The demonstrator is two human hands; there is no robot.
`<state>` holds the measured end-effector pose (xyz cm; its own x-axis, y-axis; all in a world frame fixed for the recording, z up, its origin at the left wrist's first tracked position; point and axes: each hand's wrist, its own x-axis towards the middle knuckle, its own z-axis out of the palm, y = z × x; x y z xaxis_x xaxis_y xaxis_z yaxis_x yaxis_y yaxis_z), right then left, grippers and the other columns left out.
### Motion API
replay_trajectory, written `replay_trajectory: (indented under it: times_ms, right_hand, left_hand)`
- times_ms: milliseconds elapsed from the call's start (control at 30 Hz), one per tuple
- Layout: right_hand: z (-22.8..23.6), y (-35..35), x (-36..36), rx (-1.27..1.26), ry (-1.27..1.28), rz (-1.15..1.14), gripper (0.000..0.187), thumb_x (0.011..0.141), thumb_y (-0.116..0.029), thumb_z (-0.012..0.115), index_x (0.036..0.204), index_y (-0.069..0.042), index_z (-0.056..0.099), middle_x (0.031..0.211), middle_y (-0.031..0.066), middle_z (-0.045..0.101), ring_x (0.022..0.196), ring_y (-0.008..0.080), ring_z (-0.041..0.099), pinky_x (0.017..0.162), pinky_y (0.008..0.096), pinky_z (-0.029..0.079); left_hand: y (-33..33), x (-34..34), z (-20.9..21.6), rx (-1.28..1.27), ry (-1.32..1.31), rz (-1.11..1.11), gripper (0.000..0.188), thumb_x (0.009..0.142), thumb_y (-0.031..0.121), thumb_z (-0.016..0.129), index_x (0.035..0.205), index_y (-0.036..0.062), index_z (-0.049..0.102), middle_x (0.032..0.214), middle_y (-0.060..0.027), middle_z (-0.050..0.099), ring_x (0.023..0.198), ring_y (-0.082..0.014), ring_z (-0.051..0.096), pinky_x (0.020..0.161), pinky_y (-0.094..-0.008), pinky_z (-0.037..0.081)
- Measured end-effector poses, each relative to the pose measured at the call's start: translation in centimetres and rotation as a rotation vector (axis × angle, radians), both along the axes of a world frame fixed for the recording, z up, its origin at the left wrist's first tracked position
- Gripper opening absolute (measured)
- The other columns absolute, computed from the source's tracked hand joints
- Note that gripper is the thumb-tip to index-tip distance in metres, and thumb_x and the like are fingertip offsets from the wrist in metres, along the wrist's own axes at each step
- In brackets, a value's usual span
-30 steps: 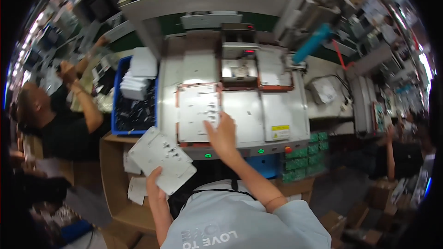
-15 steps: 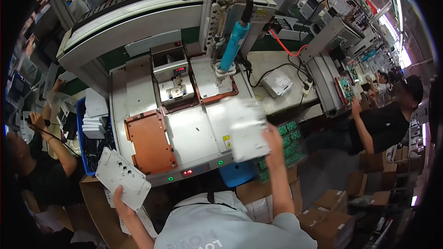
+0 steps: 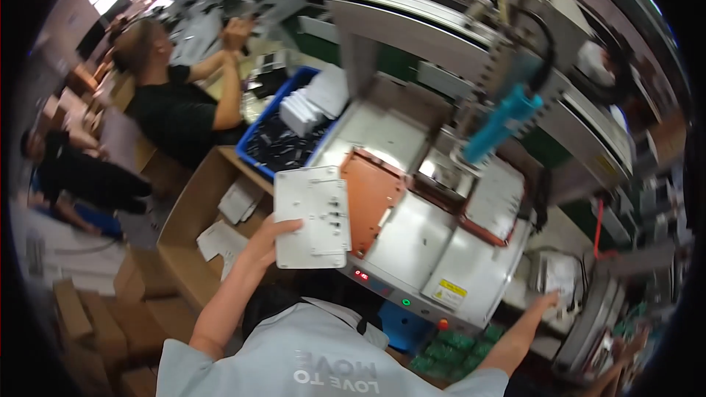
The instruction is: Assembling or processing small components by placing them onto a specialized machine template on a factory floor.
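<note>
My left hand (image 3: 271,244) grips a white plastic housing panel (image 3: 312,213) by its left edge, thumb on top. The panel has small dark holes near its right side and is held in front of the machine, beside the orange-brown fixture plate (image 3: 373,190), which has nothing on it. My right arm reaches far right, and my right hand (image 3: 543,301) is at the near edge of a pile of white panels (image 3: 556,272) on the side bench. Blur hides whether its fingers still grip a panel. Another white panel (image 3: 494,202) sits in the second fixture under the blue screwdriver unit (image 3: 500,123).
A blue bin (image 3: 254,132) with black parts and white boxes stands left of the machine. Below it is a cardboard carton (image 3: 180,231) with white pieces. A person in black (image 3: 173,103) works at the left. Green circuit boards (image 3: 452,349) lie near my right arm.
The view has swung left. My right hand has carried a white panel from above the machine front out to the pile on the side bench. My left hand still holds its panel, now more upright.
</note>
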<state>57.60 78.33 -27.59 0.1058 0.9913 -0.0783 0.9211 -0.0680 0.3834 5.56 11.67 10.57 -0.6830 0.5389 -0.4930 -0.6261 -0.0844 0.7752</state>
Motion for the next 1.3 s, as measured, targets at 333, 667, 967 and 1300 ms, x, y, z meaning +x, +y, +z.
replay_trajectory:
  times_ms: [333,667,967,1300]
  right_hand:
    - [27.7,-18.4,-14.7,0.884,1.432,0.156,0.022,0.095,-0.014,0.052,0.114,-0.005,0.058,0.096,0.0071,0.062,0.084,0.0182,0.058,0.075,0.0307,0.046]
    - [36.1,-47.0,-36.9,-0.87,1.883,0.373,0.029,0.1,-0.023,0.047,0.114,0.0,0.057,0.091,0.0004,0.056,0.081,0.0064,0.049,0.073,0.0218,0.041]
    - [33.0,-44.4,-41.7,-0.832,1.762,0.252,0.025,0.097,-0.024,0.051,0.091,-0.002,0.06,0.07,-0.005,0.047,0.065,0.0037,0.04,0.06,0.0213,0.033]
    - [32.5,-42.7,-43.4,-0.603,1.29,0.693,0.035,0.092,-0.03,0.059,0.076,0.001,0.064,0.075,0.0051,0.059,0.068,0.0106,0.051,0.063,0.0263,0.041]
  left_hand:
    - [1.0,-3.0,-0.6,0.075,0.114,-0.128,0.063,0.074,0.004,0.069,0.131,-0.0016,0.042,0.121,-0.0142,0.058,0.108,-0.0238,0.06,0.094,-0.0373,0.048]
    - [6.1,-4.0,-1.7,0.115,0.083,-0.414,0.082,0.072,0.004,0.074,0.142,0.0007,0.031,0.126,-0.0139,0.054,0.115,-0.0209,0.053,0.097,-0.0321,0.042]
    - [8.4,-4.0,-5.2,-0.412,1.095,-0.327,0.075,0.082,0.018,0.068,0.145,0.0093,0.03,0.143,-0.0185,0.035,0.133,-0.0377,0.031,0.108,-0.0439,0.03]
    - [7.4,-2.7,-7.1,-0.556,1.551,-0.692,0.071,0.089,0.041,0.059,0.143,0.0049,0.031,0.147,-0.0234,0.028,0.137,-0.0452,0.021,0.11,-0.0561,0.02]
